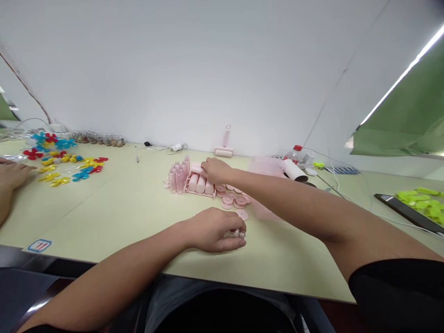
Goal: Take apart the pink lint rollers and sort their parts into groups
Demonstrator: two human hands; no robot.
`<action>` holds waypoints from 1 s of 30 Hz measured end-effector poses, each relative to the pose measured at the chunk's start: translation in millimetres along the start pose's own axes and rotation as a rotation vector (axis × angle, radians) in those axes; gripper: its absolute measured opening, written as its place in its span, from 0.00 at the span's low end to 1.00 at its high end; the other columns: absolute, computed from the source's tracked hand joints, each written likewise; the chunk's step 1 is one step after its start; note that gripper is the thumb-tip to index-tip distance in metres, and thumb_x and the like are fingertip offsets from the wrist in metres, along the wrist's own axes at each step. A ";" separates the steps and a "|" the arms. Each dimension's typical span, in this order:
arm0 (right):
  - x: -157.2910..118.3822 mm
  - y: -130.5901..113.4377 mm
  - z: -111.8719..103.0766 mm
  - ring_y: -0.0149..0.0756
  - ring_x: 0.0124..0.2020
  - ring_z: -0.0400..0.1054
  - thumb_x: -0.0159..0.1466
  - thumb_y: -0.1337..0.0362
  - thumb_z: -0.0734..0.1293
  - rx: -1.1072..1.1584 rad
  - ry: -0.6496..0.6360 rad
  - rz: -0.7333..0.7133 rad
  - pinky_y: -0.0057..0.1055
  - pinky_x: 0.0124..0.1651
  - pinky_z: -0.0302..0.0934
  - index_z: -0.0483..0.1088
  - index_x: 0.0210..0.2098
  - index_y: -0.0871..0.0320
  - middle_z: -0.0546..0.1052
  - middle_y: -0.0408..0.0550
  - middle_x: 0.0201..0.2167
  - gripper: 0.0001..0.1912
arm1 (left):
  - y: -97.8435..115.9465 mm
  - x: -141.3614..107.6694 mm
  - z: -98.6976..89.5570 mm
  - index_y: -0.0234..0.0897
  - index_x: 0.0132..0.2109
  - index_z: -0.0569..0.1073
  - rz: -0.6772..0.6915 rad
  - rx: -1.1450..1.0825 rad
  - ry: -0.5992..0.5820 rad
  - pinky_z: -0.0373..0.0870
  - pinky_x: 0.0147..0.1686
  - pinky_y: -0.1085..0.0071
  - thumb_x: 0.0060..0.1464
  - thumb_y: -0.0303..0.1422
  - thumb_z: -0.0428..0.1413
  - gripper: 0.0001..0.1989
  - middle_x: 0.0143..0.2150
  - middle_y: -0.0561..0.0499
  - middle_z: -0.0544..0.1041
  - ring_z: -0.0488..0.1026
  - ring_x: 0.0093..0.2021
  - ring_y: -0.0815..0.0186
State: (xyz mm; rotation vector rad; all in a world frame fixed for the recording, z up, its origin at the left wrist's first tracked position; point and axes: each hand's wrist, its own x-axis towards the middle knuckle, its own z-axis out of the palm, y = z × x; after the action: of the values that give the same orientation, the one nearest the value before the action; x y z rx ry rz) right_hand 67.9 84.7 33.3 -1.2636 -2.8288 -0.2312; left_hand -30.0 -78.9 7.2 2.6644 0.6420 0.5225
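My left hand (pixel 217 230), low over the front of the table, is closed around a clear plastic tube (pixel 239 233); only its end shows past the fingers. Farther back, my right hand (pixel 215 170) reaches to the top of a group of pink rollers (pixel 200 184), its fingers bent downward and closed. What they grip is hidden. Left of the rollers stand several translucent pink tubes (pixel 178 178), upright. Pink discs (pixel 231 200) lie loose under my right forearm. A translucent pink bag (pixel 265 169) is partly behind that arm.
A pink roller with a handle (pixel 225 147) leans on the wall. Colourful propeller-shaped pieces (pixel 64 169) lie left, near another person's hand (pixel 14 173). At right are a white cardboard tube (pixel 294 171), a red-capped bottle (pixel 296 153), cables, and a dark tray (pixel 405 210) beside yellow-green pieces (pixel 421 203).
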 end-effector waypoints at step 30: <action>-159.1 -97.4 -9.5 0.28 0.25 0.63 0.55 0.45 0.73 1.589 -0.262 -0.079 0.26 0.30 0.58 0.64 0.29 0.59 0.68 0.39 0.22 0.24 | 43.4 -26.3 -33.2 0.37 0.27 0.58 0.076 -1.373 0.923 0.66 0.18 0.76 0.55 0.31 0.58 0.16 0.23 0.58 0.59 0.61 0.19 0.74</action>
State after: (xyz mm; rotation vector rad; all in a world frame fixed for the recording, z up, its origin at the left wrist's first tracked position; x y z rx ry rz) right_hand 101.7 -98.1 16.3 -0.6897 -1.9635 1.8054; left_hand -50.2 -119.9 47.0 1.0712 0.1877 1.5227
